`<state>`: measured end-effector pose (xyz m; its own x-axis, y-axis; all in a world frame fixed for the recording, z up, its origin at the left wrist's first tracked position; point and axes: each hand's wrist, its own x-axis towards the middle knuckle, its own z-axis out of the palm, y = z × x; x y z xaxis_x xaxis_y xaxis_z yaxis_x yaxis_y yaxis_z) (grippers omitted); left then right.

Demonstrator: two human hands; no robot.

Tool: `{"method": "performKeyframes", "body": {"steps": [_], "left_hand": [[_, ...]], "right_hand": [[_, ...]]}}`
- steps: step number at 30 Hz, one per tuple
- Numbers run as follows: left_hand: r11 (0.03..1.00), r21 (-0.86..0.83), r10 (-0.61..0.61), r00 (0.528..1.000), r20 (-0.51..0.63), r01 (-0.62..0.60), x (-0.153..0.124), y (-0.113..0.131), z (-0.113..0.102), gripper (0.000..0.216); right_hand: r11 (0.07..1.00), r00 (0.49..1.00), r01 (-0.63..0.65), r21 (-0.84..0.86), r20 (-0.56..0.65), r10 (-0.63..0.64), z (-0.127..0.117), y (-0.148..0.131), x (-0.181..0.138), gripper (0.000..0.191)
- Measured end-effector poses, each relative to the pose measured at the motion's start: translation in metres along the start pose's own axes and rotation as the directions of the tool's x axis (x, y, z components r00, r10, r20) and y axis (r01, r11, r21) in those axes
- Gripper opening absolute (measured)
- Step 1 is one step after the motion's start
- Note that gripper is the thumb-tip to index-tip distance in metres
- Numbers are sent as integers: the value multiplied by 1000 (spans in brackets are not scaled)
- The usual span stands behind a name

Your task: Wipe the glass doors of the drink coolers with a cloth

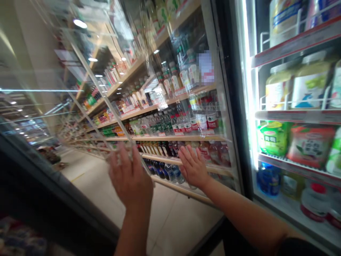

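A glass door [160, 89] of a shop cooler stands swung out in front of me, with the aisle's drink shelves showing through and mirrored in it. My left hand [129, 177] is open and raised with its palm toward the glass, fingers up. My right hand [193, 165] lies flat and open against the lower glass, fingers spread. Neither hand holds anything. Whether the left palm touches the glass is unclear because of blur.
To the right the lit cooler [295, 117] stands open, its wire shelves stacked with jars, green packs and bottles. The door's dark frame [229, 106] stands between glass and cooler. Pale floor tiles [170, 220] lie below. A dark ledge [53, 199] runs at lower left.
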<state>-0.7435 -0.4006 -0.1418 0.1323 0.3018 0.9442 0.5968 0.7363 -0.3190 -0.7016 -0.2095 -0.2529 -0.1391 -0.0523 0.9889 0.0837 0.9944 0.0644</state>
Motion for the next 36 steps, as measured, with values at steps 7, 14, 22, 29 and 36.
{"method": "performKeyframes", "body": {"steps": [7,14,22,29,36], "left_hand": [[996,-20,85,993,86,-83,-35,5,-4,62],[979,-139,170,973,156,-149,-72,31,-3,63],[994,32,-104,990,97,101,-92,6,-17,69],[986,-140,132,942,310,-92,-149,33,-27,70],[998,-21,-47,973,228,54,-149,12,-32,73]], "right_hand": [[1000,1000,7,-22,16,-7,-2,1,0,51],[1000,1000,10,-5,13,-10,-3,1,-3,56],[1000,999,-10,-9,35,10,-3,3,-7,66],[1000,1000,9,-27,30,-8,-5,4,-7,68],[1000,1000,11,-15,16,-11,-5,7,-10,69]]}}
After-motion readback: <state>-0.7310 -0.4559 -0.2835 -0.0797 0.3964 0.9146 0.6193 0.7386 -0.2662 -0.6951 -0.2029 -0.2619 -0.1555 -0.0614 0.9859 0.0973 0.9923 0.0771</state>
